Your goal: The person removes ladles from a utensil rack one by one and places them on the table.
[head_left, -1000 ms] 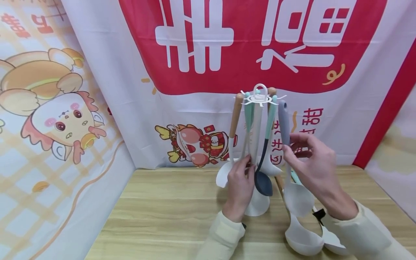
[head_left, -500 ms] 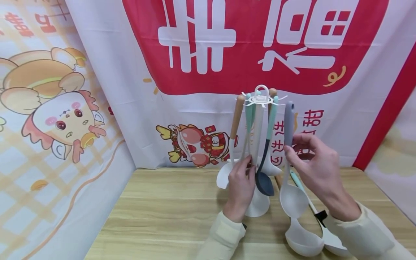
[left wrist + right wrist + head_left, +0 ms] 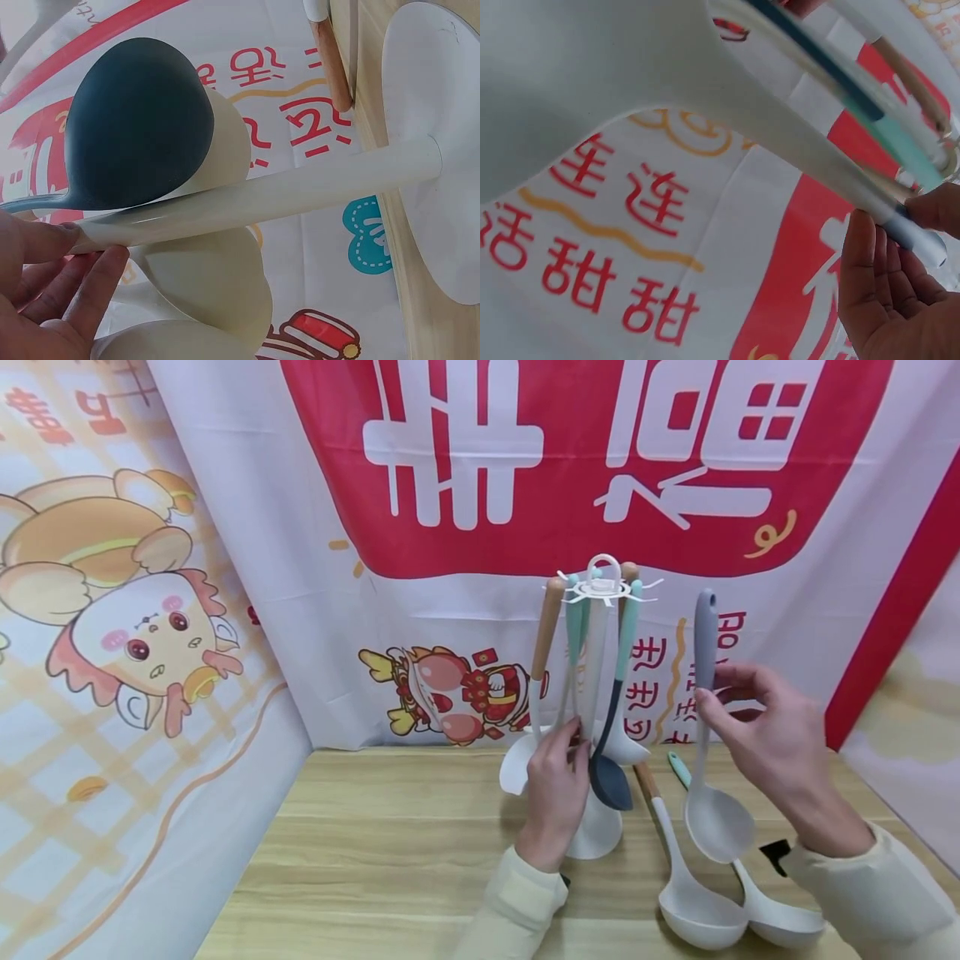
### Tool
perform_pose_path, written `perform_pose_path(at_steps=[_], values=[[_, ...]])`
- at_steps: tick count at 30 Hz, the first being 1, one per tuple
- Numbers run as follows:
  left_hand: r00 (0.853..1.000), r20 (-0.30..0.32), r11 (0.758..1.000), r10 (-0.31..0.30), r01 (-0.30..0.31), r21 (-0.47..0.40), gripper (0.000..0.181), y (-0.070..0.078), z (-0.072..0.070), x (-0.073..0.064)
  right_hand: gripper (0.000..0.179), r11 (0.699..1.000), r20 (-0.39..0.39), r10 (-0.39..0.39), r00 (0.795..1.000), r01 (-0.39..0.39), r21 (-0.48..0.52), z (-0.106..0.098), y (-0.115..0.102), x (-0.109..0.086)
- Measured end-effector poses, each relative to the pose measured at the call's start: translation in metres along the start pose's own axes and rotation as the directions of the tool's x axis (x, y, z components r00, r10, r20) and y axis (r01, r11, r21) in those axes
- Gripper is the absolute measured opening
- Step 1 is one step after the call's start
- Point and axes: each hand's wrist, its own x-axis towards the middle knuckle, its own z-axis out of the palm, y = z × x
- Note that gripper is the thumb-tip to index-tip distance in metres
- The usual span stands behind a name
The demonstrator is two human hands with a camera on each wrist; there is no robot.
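A white utensil stand (image 3: 596, 835) with a round base and hooks at its top stands upright on the table. My left hand (image 3: 557, 781) grips its pole (image 3: 300, 191), thumb and fingers closed round it. From the hooks hang a dark ladle (image 3: 611, 783) with a mint handle, a white utensil with a wooden handle (image 3: 547, 639) and several others. To the right of the stand, my right hand (image 3: 783, 735) pinches a ladle (image 3: 718, 827) by its grey handle, bowl down, in the air. The right wrist view shows its pale neck (image 3: 795, 135) close up.
Two pale ladles lie on the wooden table (image 3: 360, 852) at the right: one wooden-handled (image 3: 701, 914), one mint-handled (image 3: 783, 920). They lie side by side, close together. A printed cloth (image 3: 450, 610) hangs behind the table, another (image 3: 225, 810) at its left.
My right hand has moved right with the grey-handled ladle, away from the stand, uncovering more of the ladles on the table. My left hand stays on the pole.
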Motion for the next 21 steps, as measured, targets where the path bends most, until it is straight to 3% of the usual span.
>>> perform_pose_path(at_steps=[7, 13, 21], values=[[0.999, 0.020, 0.999, -0.033, 0.033, -0.002, 0.031, 0.001, 0.000, 0.000, 0.050, 0.986, 0.088, 0.098, 0.991, -0.085, -0.144, -0.008, 0.038, 0.014], [0.998, 0.032, 0.998, -0.054, 0.054, -0.010, 0.032, 0.002, -0.001, -0.001, 0.056, 0.957, 0.164, 0.226, 0.960, -0.187, -0.221, -0.011, 0.080, 0.027], [0.997, 0.044, 0.998, -0.056, 0.057, -0.020, 0.033, 0.004, 0.000, -0.002, 0.047, 0.932, 0.265, 0.268, 0.926, -0.179, -0.316, -0.018, 0.131, 0.033]])
